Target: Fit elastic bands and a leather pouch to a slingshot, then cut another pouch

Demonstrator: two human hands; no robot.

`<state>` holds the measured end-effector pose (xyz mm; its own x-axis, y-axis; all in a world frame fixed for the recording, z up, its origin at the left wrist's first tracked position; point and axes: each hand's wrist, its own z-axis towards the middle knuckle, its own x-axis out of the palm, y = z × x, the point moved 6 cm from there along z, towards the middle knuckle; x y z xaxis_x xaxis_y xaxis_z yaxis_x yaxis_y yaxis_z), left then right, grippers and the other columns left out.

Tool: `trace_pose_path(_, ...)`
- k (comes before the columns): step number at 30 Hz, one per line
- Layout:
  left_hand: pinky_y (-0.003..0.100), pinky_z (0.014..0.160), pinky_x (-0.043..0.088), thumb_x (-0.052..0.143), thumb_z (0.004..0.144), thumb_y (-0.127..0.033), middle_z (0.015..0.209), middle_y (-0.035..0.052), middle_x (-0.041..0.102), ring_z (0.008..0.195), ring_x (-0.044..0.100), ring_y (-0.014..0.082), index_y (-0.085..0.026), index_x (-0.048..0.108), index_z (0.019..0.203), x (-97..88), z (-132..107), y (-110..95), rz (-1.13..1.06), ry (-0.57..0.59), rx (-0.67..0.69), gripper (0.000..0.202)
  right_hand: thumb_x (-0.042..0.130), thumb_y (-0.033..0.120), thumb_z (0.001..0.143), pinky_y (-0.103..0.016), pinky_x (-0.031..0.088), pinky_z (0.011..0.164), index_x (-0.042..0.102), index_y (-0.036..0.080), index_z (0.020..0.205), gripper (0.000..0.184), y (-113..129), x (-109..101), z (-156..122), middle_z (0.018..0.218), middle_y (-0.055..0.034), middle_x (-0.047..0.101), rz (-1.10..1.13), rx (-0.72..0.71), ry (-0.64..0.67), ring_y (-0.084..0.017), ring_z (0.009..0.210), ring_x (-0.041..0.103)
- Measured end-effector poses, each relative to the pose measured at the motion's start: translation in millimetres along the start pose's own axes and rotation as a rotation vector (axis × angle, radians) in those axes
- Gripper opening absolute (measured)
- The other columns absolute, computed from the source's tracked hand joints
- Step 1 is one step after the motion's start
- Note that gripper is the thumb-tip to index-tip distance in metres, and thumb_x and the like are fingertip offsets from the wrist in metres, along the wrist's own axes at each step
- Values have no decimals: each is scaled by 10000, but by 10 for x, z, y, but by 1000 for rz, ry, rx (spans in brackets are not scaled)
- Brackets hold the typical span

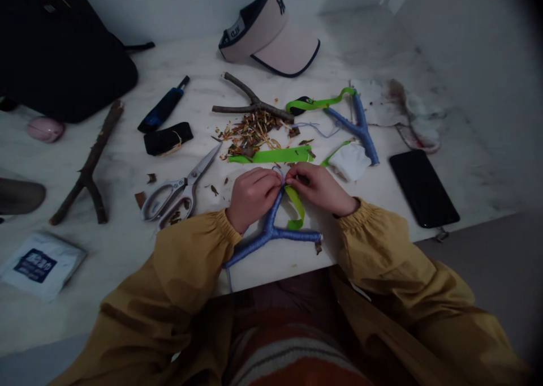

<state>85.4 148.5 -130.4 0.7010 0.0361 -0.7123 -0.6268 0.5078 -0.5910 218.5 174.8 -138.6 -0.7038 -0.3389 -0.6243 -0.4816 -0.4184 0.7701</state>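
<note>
A Y-shaped stick wrapped in blue string [271, 227] lies at the table's front edge. At the tip of its upper prong, my left hand [257, 196] is closed in a pinch on a thin blue string [278, 170], which makes a small loop there. My right hand [320, 187] pinches at the same tip from the other side, apparently on the string too; its fingertips are partly hidden. A bright green flat band [297, 207] hangs in a curve from that tip, below my right fingers. A loose string end trails off the table edge.
Scissors [186, 185] lie open at left, near a utility knife [163, 106]. Behind my hands are bark shavings [252, 131], a green strip [271, 155], a bare forked stick [250, 100] and another blue-wrapped fork [358, 123]. A phone [424, 188] lies right; a visor [275, 35] stands behind.
</note>
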Motion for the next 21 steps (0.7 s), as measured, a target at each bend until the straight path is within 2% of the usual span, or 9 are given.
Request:
trace_pose_path(4,296,766,484,565,852,-220,818,32,696,793,632,164,-205,627,782,-5,11,43,-5,5,-93,95,470,203,884,-330,417,713,598,165,836,141,118,-24,-9,823,-95,625,-263,-194,-28,-211,789,543)
trace_pose_path(9,287,747,456,547,868,-233,808,31,654,790,599,167,-188,610,819,35,18,79,9,73,-148,92,486,193,872,-349,407,720,605,153,827,134,105,-40,-14,804,-110,629,-477,-273,-67,-235,787,526)
trace_pose_path(13,314,758,436,480,889,-228,843,54,627,829,573,193,-182,599,826,43,8,81,30,138,-157,143,473,215,889,-346,392,703,613,164,817,165,77,-42,-33,793,-102,628,-541,-325,-63,-229,766,511)
trace_pose_path(21,306,661,387,516,831,-194,726,21,571,698,522,178,-197,542,716,22,-46,115,51,217,-255,118,500,180,842,-355,373,696,617,172,790,129,-20,34,-65,763,-96,616,-543,-345,-13,-230,756,506)
